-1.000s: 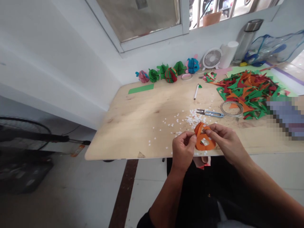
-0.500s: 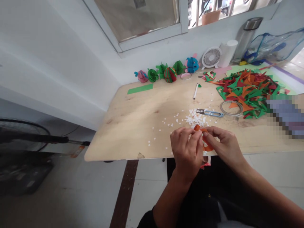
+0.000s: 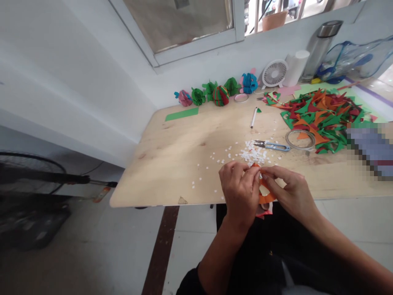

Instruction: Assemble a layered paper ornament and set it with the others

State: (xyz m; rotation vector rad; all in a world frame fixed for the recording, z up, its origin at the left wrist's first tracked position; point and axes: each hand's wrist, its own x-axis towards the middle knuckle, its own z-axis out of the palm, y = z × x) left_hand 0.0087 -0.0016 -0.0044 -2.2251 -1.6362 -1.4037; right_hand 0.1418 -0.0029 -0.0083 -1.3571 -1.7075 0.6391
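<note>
At the table's front edge, my left hand [image 3: 241,190] is closed on a curved strip of orange paper [image 3: 267,197]. My right hand [image 3: 290,189] pinches the same strip from the other side, its fingertips close to those of the left. Below the strip, near my lap, shows a red and pink piece [image 3: 264,209], partly hidden. Just beyond my fingers lie many small white squares [image 3: 253,153], with blue thread snips [image 3: 273,146] beside them and a roll of clear tape [image 3: 300,139] further right.
The wooden table [image 3: 172,159] bears a heap of red, green and orange scraps [image 3: 322,116], a white pen [image 3: 253,117] and a green strip [image 3: 181,114]. Along the wall stand several paper balls [image 3: 220,96], a small fan [image 3: 274,74] and a bottle [image 3: 322,49]. A blurred phone-like object [image 3: 374,147] lies right.
The orange strip's lower loop has swung a little lower and opened wider between my hands. Both hands have shifted slightly, still holding the strip.
</note>
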